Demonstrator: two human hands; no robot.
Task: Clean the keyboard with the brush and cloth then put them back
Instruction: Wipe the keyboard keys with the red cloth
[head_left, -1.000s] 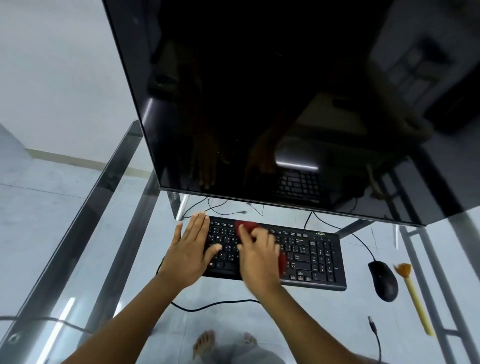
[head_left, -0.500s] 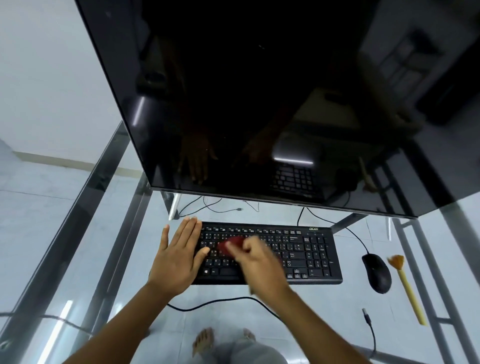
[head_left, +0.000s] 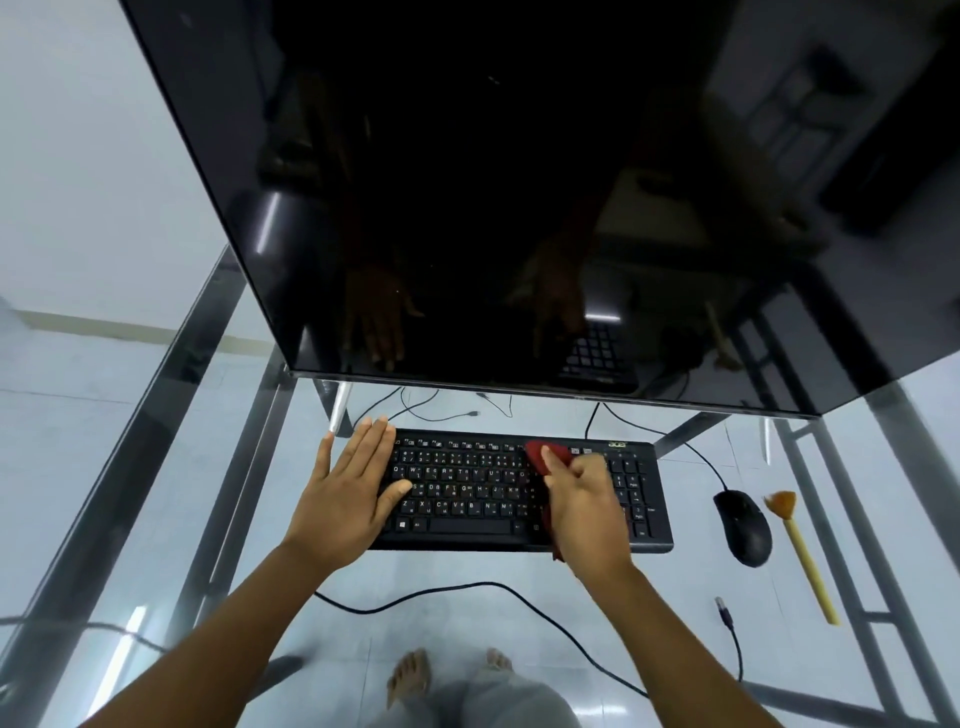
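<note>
A black keyboard lies on a glass desk below the monitor. My left hand rests flat with straight fingers on the keyboard's left end. My right hand holds a dark red cloth against the keys right of the middle, just left of the number pad. Part of the cloth hangs under my palm toward the keyboard's front edge. A brush with a yellow handle and orange bristles lies on the glass at the far right, beyond the mouse.
A large dark monitor overhangs the keyboard's back edge. A black mouse sits between keyboard and brush. Cables run over the glass in front of and behind the keyboard. The desk's metal frame runs along the left.
My right hand has swept the cloth from the keyboard's left-middle keys to the right, up near the top row by the number pad. My left hand stays flat on the left end.
</note>
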